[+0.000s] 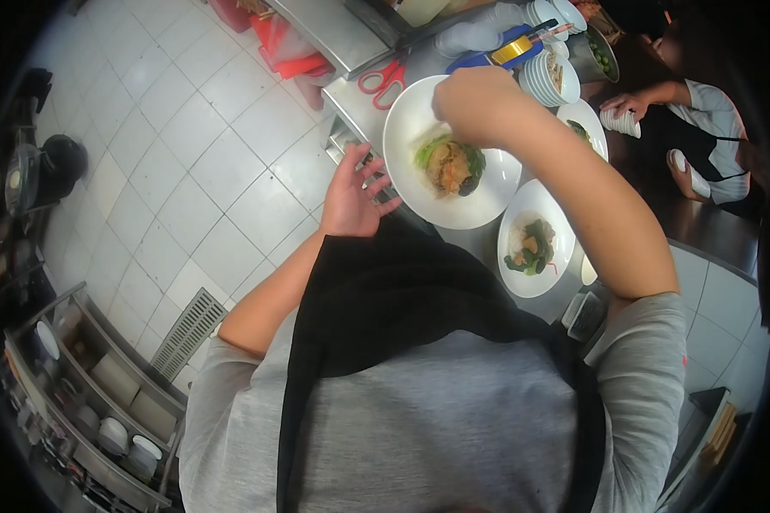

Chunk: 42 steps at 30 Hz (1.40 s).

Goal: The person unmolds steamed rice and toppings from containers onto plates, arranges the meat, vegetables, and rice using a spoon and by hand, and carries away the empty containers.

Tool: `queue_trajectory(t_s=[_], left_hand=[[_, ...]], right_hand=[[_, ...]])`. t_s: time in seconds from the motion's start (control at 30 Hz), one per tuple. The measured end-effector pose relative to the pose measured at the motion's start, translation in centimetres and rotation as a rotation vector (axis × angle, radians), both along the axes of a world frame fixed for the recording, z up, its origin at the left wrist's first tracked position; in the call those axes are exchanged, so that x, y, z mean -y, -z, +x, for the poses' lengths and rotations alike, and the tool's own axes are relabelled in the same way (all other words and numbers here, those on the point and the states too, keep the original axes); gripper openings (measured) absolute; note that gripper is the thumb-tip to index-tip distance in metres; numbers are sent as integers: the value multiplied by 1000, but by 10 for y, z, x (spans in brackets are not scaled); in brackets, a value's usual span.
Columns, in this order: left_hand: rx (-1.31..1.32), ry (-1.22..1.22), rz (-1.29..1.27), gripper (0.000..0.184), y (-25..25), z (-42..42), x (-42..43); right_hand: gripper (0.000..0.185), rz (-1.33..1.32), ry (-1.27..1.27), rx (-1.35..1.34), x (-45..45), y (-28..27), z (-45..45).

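A large white bowl [411,184] with greens and a brownish topping at its centre is near the counter's front edge. My right hand [479,107] reaches over the bowl's far side, its fingers curled in and mostly hidden; what it holds, if anything, does not show. Just left of the bowl, my left hand [357,195] is open, fingers spread close to the rim; contact is unclear. A second white bowl [515,272] with rice, dark greens and pieces of food stands to the right, close to my body. Behind my right forearm, another white dish [597,128] is partly covered.
Red scissors [383,84] lie beyond the bowl. Stacked white bowls [546,85], a blue tray [479,58] and a metal pot [603,56] stand farther back. Across the counter, a co-worker's hand [629,104] grips stacked white cups. A clear container [583,315] sits at right.
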State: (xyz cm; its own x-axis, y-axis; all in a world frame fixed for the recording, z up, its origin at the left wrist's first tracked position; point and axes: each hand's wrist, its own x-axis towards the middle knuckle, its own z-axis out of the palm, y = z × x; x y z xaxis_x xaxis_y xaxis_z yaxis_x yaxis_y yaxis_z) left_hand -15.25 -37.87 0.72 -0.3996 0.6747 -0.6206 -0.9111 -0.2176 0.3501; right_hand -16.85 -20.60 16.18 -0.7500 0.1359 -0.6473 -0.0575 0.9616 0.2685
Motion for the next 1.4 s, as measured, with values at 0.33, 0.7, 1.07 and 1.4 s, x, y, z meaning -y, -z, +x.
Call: queue_trajectory(t_s=[0.33,0.7,1.07,1.4], left_hand=[[-1,-10,15,70,2,3,2],[22,-27,-16,47,12,4,6],[-125,-64,-68,65,13,-11,31],[-155,19,-115,67,19,-10,23]], right_hand=[[16,-36,-139,-62,20,8,14],[27,-54,-74,64,5,-12,9],[33,-321,299,-125,-126,33,37],[35,-348,571,-153,-136,23,137]])
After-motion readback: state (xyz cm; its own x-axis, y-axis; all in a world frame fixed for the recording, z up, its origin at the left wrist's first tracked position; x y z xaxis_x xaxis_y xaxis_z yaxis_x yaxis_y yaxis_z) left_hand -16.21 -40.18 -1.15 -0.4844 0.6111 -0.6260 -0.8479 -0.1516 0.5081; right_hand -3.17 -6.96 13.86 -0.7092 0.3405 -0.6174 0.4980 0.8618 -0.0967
